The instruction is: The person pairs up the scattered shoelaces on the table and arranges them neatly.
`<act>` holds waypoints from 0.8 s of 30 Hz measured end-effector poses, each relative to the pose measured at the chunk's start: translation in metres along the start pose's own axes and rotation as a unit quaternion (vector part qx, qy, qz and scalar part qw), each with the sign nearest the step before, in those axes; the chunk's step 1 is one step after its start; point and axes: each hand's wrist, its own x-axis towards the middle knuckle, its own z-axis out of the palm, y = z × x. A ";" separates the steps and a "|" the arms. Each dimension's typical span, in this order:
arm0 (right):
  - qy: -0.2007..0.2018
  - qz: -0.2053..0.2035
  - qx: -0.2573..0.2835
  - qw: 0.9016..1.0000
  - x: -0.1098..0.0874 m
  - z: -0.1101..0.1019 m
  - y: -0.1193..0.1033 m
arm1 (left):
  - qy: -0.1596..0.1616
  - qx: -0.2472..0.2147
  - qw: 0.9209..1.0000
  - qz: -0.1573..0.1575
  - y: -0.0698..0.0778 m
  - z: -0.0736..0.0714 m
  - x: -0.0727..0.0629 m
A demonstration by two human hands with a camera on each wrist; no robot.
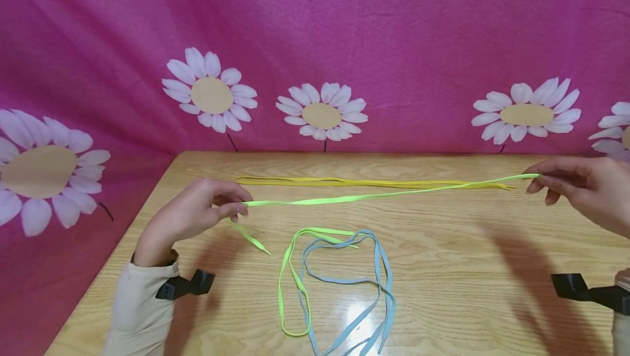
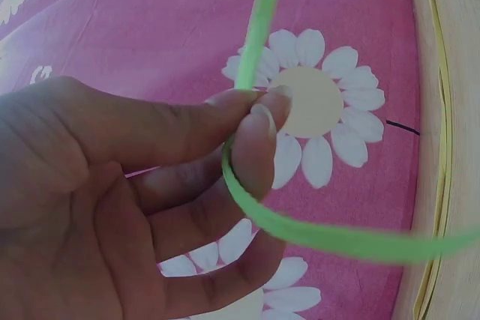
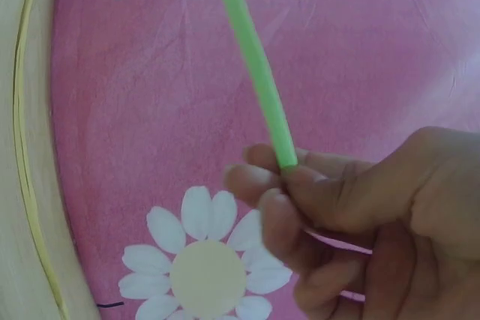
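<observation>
A flat neon-green shoelace (image 1: 344, 199) stretches nearly straight above the table between both hands. My left hand (image 1: 204, 208) pinches it between thumb and fingertips. From that hand a short tail (image 1: 251, 240) of the lace droops down, with its tip at the lower right; in the left wrist view the lace (image 2: 337, 241) bends around the fingertips. At the far right, my right hand (image 1: 585, 186) pinches the lace between thumb and index finger, a little higher than the left. The right wrist view shows the lace (image 3: 259, 73) running up from the thumb, its other fingers curled loosely below.
Behind the stretched lace, a yellow shoelace (image 1: 315, 181) lies folded lengthwise along the table's back. Nearer, a looped green lace (image 1: 281, 290) overlaps a looped light-blue lace (image 1: 391, 285) on the wooden table (image 1: 458, 307). A pink flowered cloth (image 1: 394, 33) hangs behind.
</observation>
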 end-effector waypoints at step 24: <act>-0.029 0.006 -0.013 0.999 -0.050 0.003 0.105 | -0.054 -0.009 0.998 -0.044 -0.071 -0.001 -0.028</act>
